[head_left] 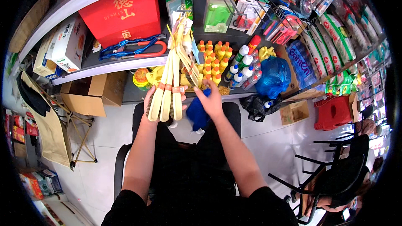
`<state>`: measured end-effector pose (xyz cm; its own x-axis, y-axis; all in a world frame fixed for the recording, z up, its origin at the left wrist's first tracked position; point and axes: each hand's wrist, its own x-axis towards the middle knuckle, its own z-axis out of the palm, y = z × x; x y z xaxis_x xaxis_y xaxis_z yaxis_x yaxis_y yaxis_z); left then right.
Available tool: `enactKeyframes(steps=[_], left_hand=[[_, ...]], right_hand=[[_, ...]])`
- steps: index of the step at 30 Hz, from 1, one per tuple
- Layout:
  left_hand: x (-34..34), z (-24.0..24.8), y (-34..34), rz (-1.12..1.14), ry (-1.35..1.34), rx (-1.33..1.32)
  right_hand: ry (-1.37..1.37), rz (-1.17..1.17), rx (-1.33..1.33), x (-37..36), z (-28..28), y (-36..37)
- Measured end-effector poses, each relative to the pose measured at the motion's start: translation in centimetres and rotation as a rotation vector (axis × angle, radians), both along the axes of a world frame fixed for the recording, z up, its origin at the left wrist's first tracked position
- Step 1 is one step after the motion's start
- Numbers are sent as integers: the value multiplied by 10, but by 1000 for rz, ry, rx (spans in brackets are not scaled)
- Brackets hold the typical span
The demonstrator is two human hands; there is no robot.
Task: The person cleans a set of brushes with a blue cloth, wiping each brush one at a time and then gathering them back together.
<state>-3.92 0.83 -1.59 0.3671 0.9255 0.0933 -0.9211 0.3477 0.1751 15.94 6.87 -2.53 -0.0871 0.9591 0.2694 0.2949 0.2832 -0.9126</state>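
A bunch of brushes with long pale wooden handles and dark bristles hangs from a hook above the shelf, its broad ends toward me. My left hand is around the bunch from the left, with most of its fingers hidden behind it. To the right of the brushes, my right hand holds a blue cloth between thumb and fingers. The cloth droops over my lap. Near the right fingertips another brush shows its bristles.
Behind my hands, yellow bottles and spray cans stand on the shelf beside a blue bag. A red box is on the upper left shelf. An open carton and folding chair stand left; black chairs stand right.
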Motion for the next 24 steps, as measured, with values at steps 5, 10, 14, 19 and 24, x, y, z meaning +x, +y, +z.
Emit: enactKeyframes(steps=[5, 10, 14, 19, 24], left_hand=[[-3, 7, -4, 15, 55, -43], [0, 8, -3, 2, 103, -46], [-6, 14, -6, 30, 150, -60], [-5, 13, -6, -39, 109, 7], [-4, 21, -7, 39, 211, -21]], right_hand=[[-235, 184, -99, -16, 18, 51], [-261, 358, -312, -13, -3, 80], [-184, 409, -193, -22, -16, 78], [-90, 501, -111, -18, -6, 77], [-269, 512, -253, -14, -16, 78]])
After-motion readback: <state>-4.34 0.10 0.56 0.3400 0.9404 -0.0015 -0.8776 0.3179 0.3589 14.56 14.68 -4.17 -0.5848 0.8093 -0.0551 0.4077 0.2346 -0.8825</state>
